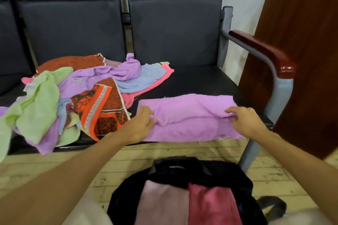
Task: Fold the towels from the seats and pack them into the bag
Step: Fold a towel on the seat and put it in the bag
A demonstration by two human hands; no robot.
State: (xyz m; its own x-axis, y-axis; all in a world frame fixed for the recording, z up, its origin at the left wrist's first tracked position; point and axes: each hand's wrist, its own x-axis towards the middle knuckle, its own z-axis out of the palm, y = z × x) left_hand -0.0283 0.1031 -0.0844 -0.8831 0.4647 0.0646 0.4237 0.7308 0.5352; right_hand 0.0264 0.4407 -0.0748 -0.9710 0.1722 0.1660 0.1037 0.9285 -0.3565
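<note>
Lilac terry, a towel (190, 117) laid flat and long across the front of the right-hand seat (206, 80), near edge running along the seat's lip, probably because the bare cushion serves as a folding surface. A raised crease runs its length, and both hands sit on that line: left hand (140, 124) pinching cloth at the left end, fingers curled and closed on a small bunch; right hand (245, 120) at the right end, fingers bent, tips closed on the fold. Holding both ends at once should keep the edges level for a lengthwise fold, which looks to be the step in hand. Unfolded pile (73, 97) heaped to the left, straddling the two seats: green, lilac, blue, pink and orange-patterned pieces, close but not in the way. Black bag (182, 190) open on the floor directly below the person, two folded towels, pale pink and deeper pink, side by side inside; placed for a short drop from seat to bag. Much of the pile remains.
</note>
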